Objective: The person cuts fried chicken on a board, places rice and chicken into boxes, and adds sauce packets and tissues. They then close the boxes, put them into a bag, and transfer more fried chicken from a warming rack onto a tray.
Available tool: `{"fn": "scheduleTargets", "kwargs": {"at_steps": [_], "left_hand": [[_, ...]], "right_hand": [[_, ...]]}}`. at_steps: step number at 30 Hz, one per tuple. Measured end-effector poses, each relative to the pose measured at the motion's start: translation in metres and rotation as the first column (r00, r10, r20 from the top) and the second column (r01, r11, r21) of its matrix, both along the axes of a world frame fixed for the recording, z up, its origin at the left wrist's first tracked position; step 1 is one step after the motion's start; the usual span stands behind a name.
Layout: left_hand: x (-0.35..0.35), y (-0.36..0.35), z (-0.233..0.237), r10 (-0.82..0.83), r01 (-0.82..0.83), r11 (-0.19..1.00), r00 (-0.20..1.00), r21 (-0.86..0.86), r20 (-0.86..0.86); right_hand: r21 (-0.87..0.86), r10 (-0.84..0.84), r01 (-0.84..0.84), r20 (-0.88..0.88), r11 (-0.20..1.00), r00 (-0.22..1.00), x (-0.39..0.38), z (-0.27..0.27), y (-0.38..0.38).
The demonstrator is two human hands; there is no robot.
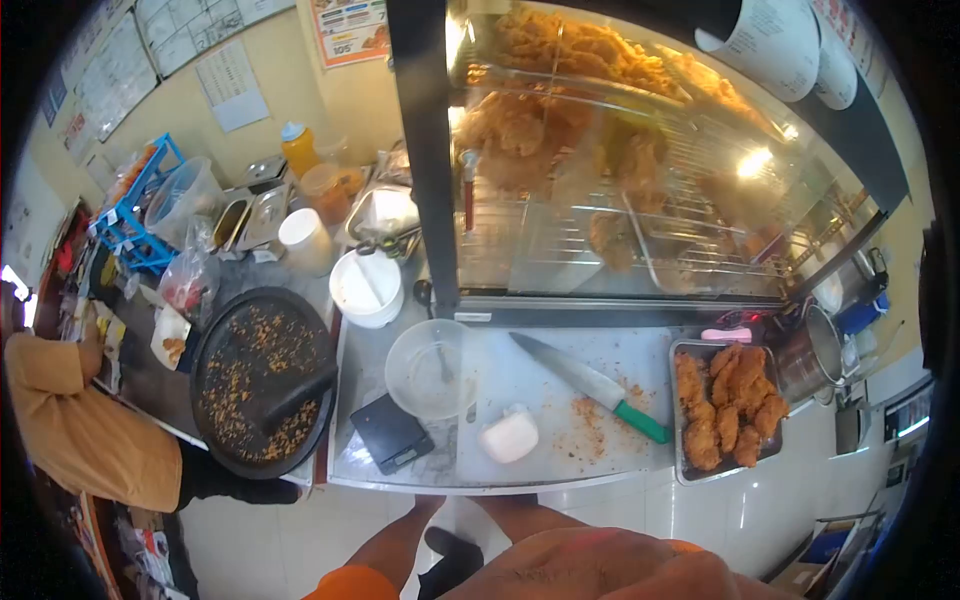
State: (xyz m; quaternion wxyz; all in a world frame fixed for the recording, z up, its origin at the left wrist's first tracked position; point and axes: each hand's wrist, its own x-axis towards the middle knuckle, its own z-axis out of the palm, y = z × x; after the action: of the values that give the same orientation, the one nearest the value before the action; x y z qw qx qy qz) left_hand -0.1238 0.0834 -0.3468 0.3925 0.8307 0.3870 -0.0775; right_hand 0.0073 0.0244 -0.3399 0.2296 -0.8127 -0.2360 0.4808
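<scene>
Both my forearms run from the bottom up to the front edge of the counter (560,489). My left forearm (393,538) and my right forearm (560,552) pass out of sight there, so neither hand shows. Just beyond that edge lies a white, rounded, soft-looking bundle (510,436) on a white cutting board (510,385). A green-handled knife (590,385) rests diagonally on the board among brown crumbs. To the left are a dark digital scale (392,434) and a clear plastic bowl (430,370) with a spoon in it. Fried chicken pieces (735,395) fill a metal tray (683,470) on the right.
A glass display cabinet (620,303) with fried food stands behind the board. A large black pan (222,440) holds browned bits on the left. Beyond it is another person in a tan shirt (100,420). White tubs (367,300), a yellow bottle (299,155) and a blue rack (125,245) stand further back.
</scene>
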Motion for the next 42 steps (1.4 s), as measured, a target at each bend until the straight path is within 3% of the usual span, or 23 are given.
{"fn": "scheduleTargets", "kwargs": {"at_steps": [4,7,9,10,11,12,13,14,17,18,21,23,25,26,28,29,30,31,33,36,39,41,42], "left_hand": [[-0.012,0.000,-0.016,-0.056,0.059,0.998,0.990,-0.015,0.131],[0.001,0.000,0.021,-0.051,0.055,0.989,0.998,-0.135,0.031],[0.007,-0.002,-0.013,-0.218,0.191,0.947,0.973,0.257,0.082],[0.007,-0.007,-0.018,-0.002,0.015,0.999,0.944,-0.037,0.329],[0.008,-0.013,-0.024,0.262,-0.086,0.934,0.822,-0.346,0.505],[0.007,-0.006,0.012,0.022,-0.005,0.999,0.940,-0.051,0.341],[0.006,-0.002,0.036,-0.168,0.145,0.965,0.982,0.220,0.088],[0.002,-0.005,0.042,-0.096,0.027,0.973,0.950,0.228,0.298],[-0.005,-0.004,0.053,0.088,-0.107,0.977,0.990,0.184,0.109],[-0.009,-0.005,0.036,0.045,-0.109,0.956,0.971,0.273,0.233],[-0.007,-0.007,0.062,0.057,-0.050,0.987,0.998,0.154,-0.038],[-0.005,0.000,0.079,0.061,-0.059,0.998,0.996,0.034,-0.059],[-0.001,0.003,0.068,0.082,-0.082,0.996,0.997,0.041,0.003],[0.015,-0.009,0.059,0.262,-0.274,0.941,0.961,0.196,0.088],[0.046,-0.035,0.043,0.532,-0.647,0.651,0.762,0.396,0.370],[0.080,-0.056,0.037,0.705,-0.670,0.409,0.663,0.620,0.252],[0.110,-0.072,0.047,0.869,-0.613,0.186,0.467,0.768,0.162],[0.115,-0.072,0.047,0.883,-0.660,0.297,0.465,0.690,0.064],[0.097,-0.064,0.079,0.817,-0.762,0.562,0.573,0.322,-0.067],[0.083,-0.055,0.106,0.779,-0.771,0.626,0.611,0.119,-0.143],[0.070,-0.043,0.135,0.731,-0.738,0.674,0.660,0.034,-0.174],[0.054,-0.036,0.154,0.567,-0.569,0.822,0.815,0.017,-0.117],[0.036,-0.043,0.143,0.492,-0.492,0.867,0.871,-0.078,-0.020]], "right_hand": [[-0.005,0.041,-0.041,0.022,0.999,0.999,0.000,0.002,-0.012],[-0.027,0.057,-0.056,0.020,0.998,0.998,-0.006,0.008,-0.015],[-0.041,0.078,-0.077,0.020,0.996,0.997,-0.012,0.010,-0.012],[-0.049,0.094,-0.093,0.022,0.994,0.995,-0.015,0.009,-0.013],[-0.052,0.107,-0.106,0.020,0.993,0.994,-0.018,0.009,-0.016],[-0.055,0.118,-0.117,0.019,0.992,0.993,-0.020,0.006,-0.015],[-0.057,0.128,-0.127,0.020,0.990,0.992,-0.022,0.004,-0.017],[-0.061,0.136,-0.134,0.020,0.989,0.991,-0.022,0.004,-0.017],[-0.061,0.162,-0.160,0.026,0.985,0.986,-0.027,0.002,-0.018],[-0.064,0.171,-0.169,0.029,0.983,0.985,-0.028,0.002,-0.018],[-0.068,0.197,-0.194,0.045,0.979,0.979,-0.033,-0.001,-0.027],[-0.073,0.219,-0.215,0.065,0.974,0.973,-0.032,-0.004,-0.036],[-0.073,0.242,-0.236,0.084,0.969,0.967,-0.026,-0.007,-0.044],[-0.063,0.250,-0.245,0.097,0.968,0.963,-0.021,-0.008,-0.047],[-0.026,0.256,-0.255,0.114,0.967,0.960,-0.010,-0.012,-0.047],[-0.011,0.262,-0.262,0.113,0.965,0.959,-0.002,-0.012,-0.052],[0.005,0.266,-0.268,0.092,0.963,0.960,0.006,-0.008,-0.054],[0.027,0.254,-0.257,0.069,0.966,0.965,0.014,-0.006,-0.051],[0.054,0.227,-0.228,0.028,0.972,0.973,0.030,-0.005,-0.047],[0.065,0.169,-0.163,-0.087,0.984,0.982,0.031,0.005,-0.035],[0.066,0.078,-0.067,-0.180,0.996,0.981,0.031,0.013,-0.021],[0.075,0.024,-0.006,-0.241,0.997,0.970,0.032,0.013,-0.020],[0.077,0.002,0.020,-0.282,0.997,0.959,0.034,0.010,-0.023]]}}
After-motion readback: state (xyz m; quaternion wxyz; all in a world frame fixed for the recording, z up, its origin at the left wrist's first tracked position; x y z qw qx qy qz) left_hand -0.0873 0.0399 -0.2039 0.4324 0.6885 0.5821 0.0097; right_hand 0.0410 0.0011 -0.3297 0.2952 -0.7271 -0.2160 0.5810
